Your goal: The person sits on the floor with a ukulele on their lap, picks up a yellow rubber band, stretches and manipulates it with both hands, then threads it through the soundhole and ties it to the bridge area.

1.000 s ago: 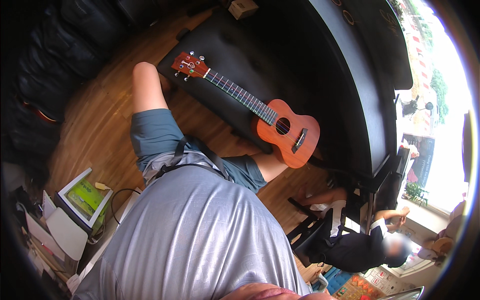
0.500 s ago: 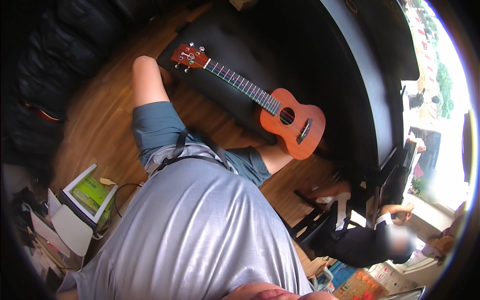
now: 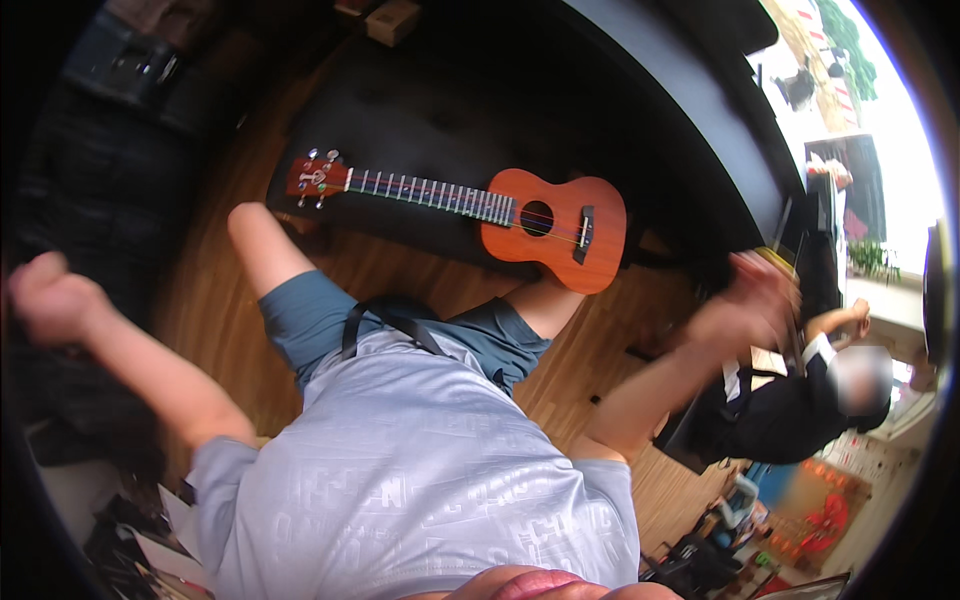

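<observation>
A brown ukulele [image 3: 500,215] lies face up across a black padded bench [image 3: 400,125], its headstock to the left. The lower edge of its body hangs over the bench's front edge and hides my right knee. Neither hand touches it. Raised far out on the left is my left hand [image 3: 60,300], smeared by motion, its fingers too blurred to read. Out on the right, beyond the ukulele's body, my right hand [image 3: 750,300] is smeared too. A thin yellowish streak shows by its fingers; whether it is held cannot be made out.
Beyond the bench curves a large black piece of furniture [image 3: 690,110]. A small box [image 3: 392,22] sits at the far end. On the right a person in dark clothing [image 3: 770,415] sits near a bright window. Wooden floor [image 3: 205,320] surrounds my legs; papers [image 3: 170,555] are at lower left.
Both my hands have come into view, swung out wide to either side. The ukulele appears turned more level and further left, as the whole view has shifted.
</observation>
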Action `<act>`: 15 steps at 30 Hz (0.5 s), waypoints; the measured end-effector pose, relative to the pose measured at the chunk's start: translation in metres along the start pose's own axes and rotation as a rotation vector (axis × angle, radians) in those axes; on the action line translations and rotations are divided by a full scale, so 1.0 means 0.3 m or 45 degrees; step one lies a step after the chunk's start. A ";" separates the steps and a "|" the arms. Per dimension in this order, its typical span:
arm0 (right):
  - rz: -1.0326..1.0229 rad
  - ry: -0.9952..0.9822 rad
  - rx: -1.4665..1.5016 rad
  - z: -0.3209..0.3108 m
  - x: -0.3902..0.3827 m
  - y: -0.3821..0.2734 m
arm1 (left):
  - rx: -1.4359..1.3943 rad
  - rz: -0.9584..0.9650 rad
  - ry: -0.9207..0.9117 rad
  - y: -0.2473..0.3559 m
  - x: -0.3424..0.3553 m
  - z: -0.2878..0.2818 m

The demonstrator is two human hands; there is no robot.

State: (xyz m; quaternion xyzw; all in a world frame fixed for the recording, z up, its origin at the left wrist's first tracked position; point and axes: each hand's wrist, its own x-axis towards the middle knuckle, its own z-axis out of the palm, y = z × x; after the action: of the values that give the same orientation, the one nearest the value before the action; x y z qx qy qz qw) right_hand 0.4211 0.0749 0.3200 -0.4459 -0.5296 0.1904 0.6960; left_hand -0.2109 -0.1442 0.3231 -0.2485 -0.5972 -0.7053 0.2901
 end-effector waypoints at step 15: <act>0.303 -0.705 -0.295 0.372 -0.190 0.206 | 0.759 -0.327 -0.818 -0.550 -0.904 0.052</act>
State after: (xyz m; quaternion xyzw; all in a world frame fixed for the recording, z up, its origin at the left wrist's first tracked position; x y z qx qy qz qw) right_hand 0.3118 0.1124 0.2415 -0.5123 -0.6611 0.3230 0.4429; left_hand -0.1353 -0.0788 0.0215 -0.2843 -0.8598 -0.4200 0.0591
